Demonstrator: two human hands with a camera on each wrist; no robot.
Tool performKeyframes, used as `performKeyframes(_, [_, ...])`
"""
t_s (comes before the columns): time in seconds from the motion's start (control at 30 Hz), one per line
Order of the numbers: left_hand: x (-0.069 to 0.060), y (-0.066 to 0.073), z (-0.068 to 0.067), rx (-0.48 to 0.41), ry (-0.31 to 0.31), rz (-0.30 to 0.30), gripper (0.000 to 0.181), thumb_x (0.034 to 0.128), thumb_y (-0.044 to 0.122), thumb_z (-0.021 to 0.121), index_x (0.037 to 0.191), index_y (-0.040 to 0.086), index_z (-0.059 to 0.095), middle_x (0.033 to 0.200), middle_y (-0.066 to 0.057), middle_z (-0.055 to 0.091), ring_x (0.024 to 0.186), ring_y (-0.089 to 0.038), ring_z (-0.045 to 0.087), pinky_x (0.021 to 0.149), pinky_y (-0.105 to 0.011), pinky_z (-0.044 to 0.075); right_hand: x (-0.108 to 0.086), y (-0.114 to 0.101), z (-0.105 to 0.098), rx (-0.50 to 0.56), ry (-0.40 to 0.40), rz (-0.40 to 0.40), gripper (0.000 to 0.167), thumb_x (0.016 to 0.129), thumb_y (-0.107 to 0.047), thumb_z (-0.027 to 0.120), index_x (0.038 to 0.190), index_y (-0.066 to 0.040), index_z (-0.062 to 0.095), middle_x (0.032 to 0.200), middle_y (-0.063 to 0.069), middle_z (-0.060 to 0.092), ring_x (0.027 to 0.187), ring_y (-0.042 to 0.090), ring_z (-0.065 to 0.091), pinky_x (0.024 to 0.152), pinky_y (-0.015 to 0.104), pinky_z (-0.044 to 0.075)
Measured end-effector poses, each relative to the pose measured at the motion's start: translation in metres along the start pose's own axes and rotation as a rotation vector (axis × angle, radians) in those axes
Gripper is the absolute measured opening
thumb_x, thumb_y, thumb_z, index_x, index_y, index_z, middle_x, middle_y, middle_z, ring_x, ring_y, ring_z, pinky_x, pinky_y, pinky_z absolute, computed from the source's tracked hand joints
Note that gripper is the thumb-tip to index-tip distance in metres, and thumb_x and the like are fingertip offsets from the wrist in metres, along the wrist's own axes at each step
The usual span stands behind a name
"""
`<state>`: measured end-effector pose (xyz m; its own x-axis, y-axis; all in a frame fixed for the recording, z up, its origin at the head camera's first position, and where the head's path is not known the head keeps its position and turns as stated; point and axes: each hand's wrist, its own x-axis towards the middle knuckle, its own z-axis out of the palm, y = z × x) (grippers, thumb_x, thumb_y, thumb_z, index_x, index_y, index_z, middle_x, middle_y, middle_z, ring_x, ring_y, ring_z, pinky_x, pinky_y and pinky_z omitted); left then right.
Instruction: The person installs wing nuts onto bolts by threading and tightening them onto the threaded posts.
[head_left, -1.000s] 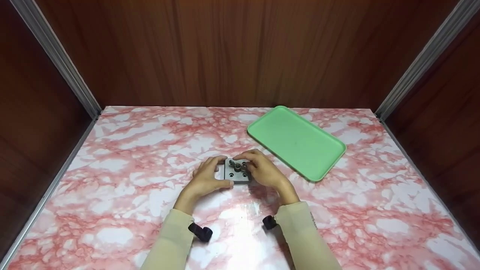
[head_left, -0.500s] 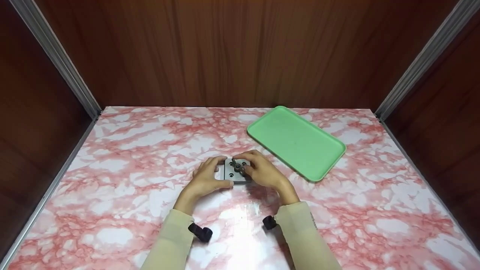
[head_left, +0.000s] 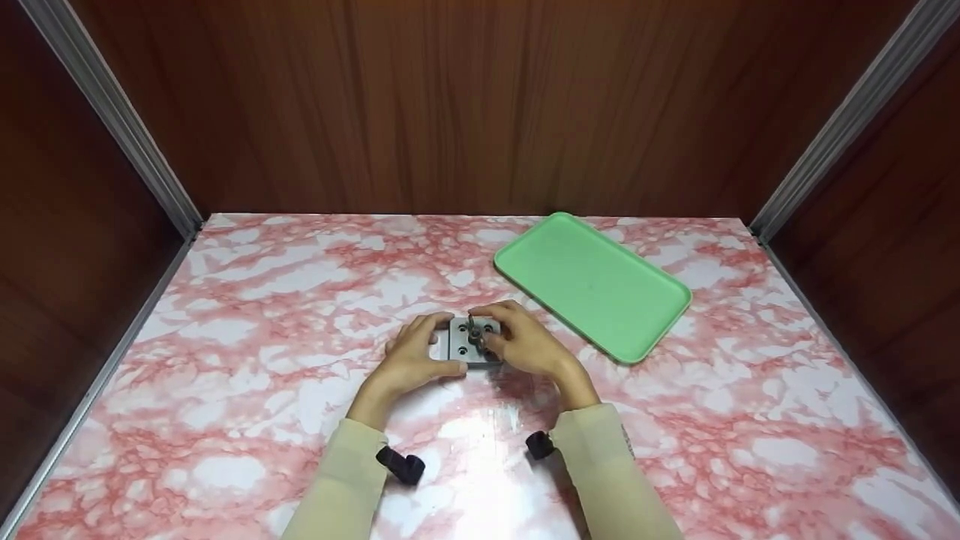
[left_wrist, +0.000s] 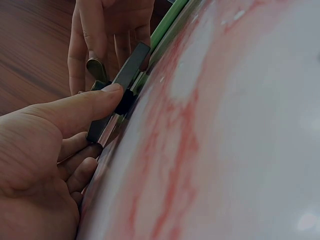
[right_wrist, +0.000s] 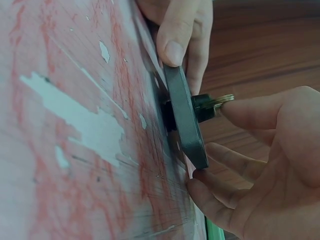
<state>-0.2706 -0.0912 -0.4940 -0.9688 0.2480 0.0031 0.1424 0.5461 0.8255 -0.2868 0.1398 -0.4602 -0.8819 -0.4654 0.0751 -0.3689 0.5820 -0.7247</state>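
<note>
A small grey square plate (head_left: 461, 342) with holes lies in front of me, with a dark wing nut (head_left: 475, 334) standing at its middle. My left hand (head_left: 412, 354) holds the plate's left side, thumb on the near edge and fingers at the far edge. My right hand (head_left: 529, 345) has its thumb and index finger at the wing nut's wings. In the right wrist view, the right thumb touches one brassy wing (right_wrist: 223, 100). Seen edge-on in the left wrist view, the plate (left_wrist: 132, 66) has a short black piece (left_wrist: 125, 101) under it. What lies beneath that is unclear.
A light green tray (head_left: 592, 289) lies at an angle behind and right of the hands. The table (head_left: 262, 337) has a red and white marbled top. Dark wood-grain panels (head_left: 450, 105) stand at the back and both sides.
The wing nut has turned clockwise as seen from above, its wings swinging from slanted to nearly upright in the head view. The right thumb shifted slightly. My left hand and the plate stayed put.
</note>
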Motion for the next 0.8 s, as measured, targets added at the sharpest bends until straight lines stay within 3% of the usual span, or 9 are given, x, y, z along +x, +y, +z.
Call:
performKeyframes(0.13, [0.0,-0.0008,0.0002,-0.005,0.003,0.001,0.089,0.0747,0.029,0.094,0.154,0.022,0.052,0.143,-0.002,0.057,0.125,-0.024,0.05,0.11,-0.055,0.026,-0.0001,0.0012,0.0,0.006,-0.001,-0.003,0.048,0.101,-0.013,0.067,0.149,-0.013,0.061,0.137,0.014,0.059,0.102,0.024,0.054,0.093,0.042,0.046])
performKeyframes(0.4, [-0.001,-0.0001,-0.0003,-0.019,0.002,0.005,0.089,0.0746,0.029,0.094,0.153,0.022,0.053,0.14,-0.001,0.058,0.123,-0.024,0.049,0.108,-0.054,0.024,-0.0014,0.002,-0.0024,0.021,0.001,0.002,0.048,0.101,-0.015,0.071,0.148,-0.013,0.061,0.144,0.015,0.058,0.117,0.029,0.055,0.105,0.048,0.044])
performKeyframes(0.8, [-0.0004,0.0001,-0.0003,-0.005,0.003,-0.003,0.089,0.0747,0.03,0.094,0.153,0.023,0.052,0.142,-0.001,0.057,0.124,-0.024,0.05,0.11,-0.056,0.025,-0.0009,0.0038,-0.0024,0.061,0.003,0.002,0.05,0.097,-0.015,0.076,0.145,-0.008,0.061,0.131,0.015,0.059,0.1,0.028,0.057,0.088,0.039,0.045])
